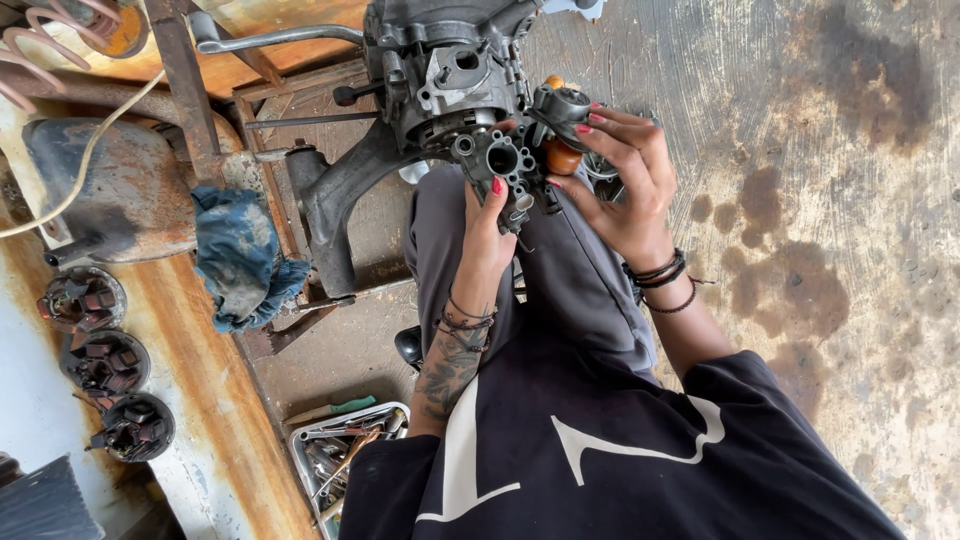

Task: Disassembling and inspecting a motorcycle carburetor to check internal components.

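A small grey metal carburettor (pixel 503 160) with a round bore is held between both hands, right up against a larger grey engine block (pixel 440 70). My left hand (pixel 487 235) grips the carburettor's lower side, thumb beside the bore. My right hand (pixel 625 180) wraps around its right side, where a dark round cap (pixel 560 102) and an orange part (pixel 562 158) sit under the fingertips. Both wrists carry dark bracelets, and the left forearm is tattooed. My knees in grey trousers (pixel 580 270) are under the hands.
A blue rag (pixel 240 255) hangs on a rusty metal frame (pixel 185 80) at left. Three round dark wound parts (pixel 105 362) lie on the orange-stained ledge. A metal tray of tools (pixel 340 455) sits by my left side. Stained concrete floor (pixel 830 250) extends to the right.
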